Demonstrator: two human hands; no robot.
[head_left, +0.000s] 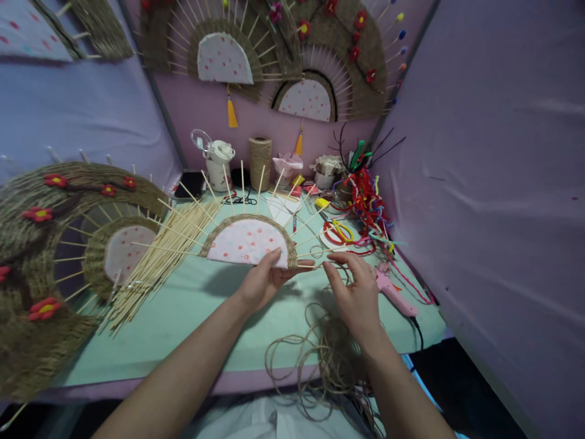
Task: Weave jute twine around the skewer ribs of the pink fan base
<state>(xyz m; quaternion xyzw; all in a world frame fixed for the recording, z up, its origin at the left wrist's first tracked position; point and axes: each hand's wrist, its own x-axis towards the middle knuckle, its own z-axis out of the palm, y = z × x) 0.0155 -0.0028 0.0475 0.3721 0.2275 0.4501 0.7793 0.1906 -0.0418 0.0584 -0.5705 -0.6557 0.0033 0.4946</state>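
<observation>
My left hand (269, 277) grips a half-round fan (247, 241) by its lower right edge, thumb on the white flowered cloth and fingers beneath. Thin wooden sticks radiate from the fan, and a band of brown twine is woven round its curve. To the right, my right hand (354, 289) pinches a strand of twine near the end of the lowest right stick. A loose tangle of twine (336, 341) hangs below that hand, over the table's front edge and towards my lap.
Bundled sticks (159, 262) and a larger woven fan (75, 244) with red flowers are at left. Scissors (340, 231), pipe cleaners (365, 201) and a pink glue gun (395, 292) lie at right. A twine spool (260, 163) and white kettle (219, 164) stand behind.
</observation>
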